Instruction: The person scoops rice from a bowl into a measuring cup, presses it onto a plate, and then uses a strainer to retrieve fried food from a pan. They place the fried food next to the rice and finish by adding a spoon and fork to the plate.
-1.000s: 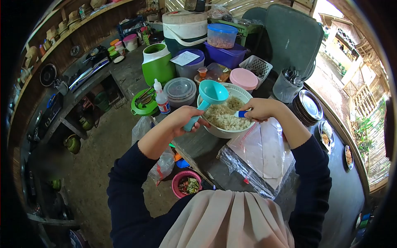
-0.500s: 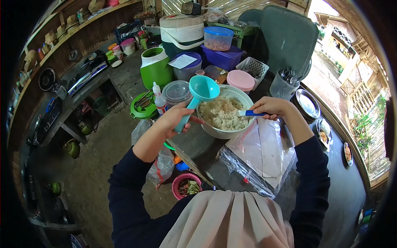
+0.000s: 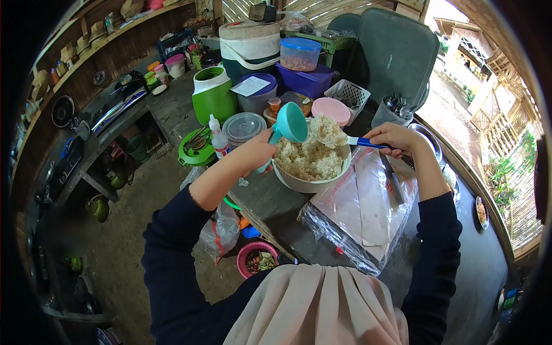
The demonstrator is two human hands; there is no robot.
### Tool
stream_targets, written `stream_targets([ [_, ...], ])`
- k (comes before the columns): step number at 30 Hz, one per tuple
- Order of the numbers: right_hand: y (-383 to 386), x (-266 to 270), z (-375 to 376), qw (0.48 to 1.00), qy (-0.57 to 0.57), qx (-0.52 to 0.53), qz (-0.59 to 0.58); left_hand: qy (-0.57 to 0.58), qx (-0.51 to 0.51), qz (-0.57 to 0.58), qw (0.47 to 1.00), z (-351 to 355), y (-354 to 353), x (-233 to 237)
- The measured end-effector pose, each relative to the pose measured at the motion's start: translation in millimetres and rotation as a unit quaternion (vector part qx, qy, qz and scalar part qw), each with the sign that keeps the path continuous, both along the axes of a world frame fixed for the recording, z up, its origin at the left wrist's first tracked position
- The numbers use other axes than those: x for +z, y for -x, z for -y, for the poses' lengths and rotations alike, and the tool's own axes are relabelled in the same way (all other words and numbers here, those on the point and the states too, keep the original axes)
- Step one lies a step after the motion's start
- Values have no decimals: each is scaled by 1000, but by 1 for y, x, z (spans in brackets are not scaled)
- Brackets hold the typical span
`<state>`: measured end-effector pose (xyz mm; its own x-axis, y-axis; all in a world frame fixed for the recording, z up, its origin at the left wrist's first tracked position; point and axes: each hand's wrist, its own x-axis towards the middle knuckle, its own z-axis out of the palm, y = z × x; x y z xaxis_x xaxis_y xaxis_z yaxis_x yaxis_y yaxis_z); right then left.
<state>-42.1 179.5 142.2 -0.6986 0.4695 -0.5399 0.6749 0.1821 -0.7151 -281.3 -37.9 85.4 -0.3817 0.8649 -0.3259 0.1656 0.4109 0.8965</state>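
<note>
My left hand [image 3: 260,153] is closed round the handle of a turquoise ladle [image 3: 291,122], its round cup tilted over the left side of a white rice basket [image 3: 301,184]. Cooked rice [image 3: 310,163] fills much of the basket. In my right hand [image 3: 394,138] is the blue handle of a rice spatula [image 3: 367,142]. A big clump of rice [image 3: 326,131] sits on the spatula's blade and hides most of it, raised above the basket's far right side. The inside of the ladle's cup faces partly away, so its contents cannot be seen.
Plastic-wrapped paper sheets [image 3: 368,213] lie right of the basket, with a knife [image 3: 393,181] on them. Behind stand a pink-lidded tub [image 3: 331,110], a green jug [image 3: 214,98] and a cutlery container [image 3: 386,115]. A squeeze bottle [image 3: 218,138] is at the left; a pink basket [image 3: 241,260] sits below the table edge.
The spatula has come up out of the rice with a large clump on it. The ladle has turned and tipped toward the rice, and my left wrist has rotated over.
</note>
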Motion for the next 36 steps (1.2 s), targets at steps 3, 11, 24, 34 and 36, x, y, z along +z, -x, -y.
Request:
stream_targets([
  [3,4,7,5,1000,-10,3,-12,4,-20,6,1000,-9,-4,-5],
  [11,20,-31,52,823,-534,127,-144,-57,-19,332,941,-6,-15,-18],
  [24,16,-21,75,789,-603,-3,-118,-132,-51,439,888,19,-17,-27],
  [34,46,-64,64,858,-502,105,23,-142,34,375,915,35,-16,-44],
  [36,53,-69,71,875,-465,137,4,-138,40,381,914,34,-18,-50],
])
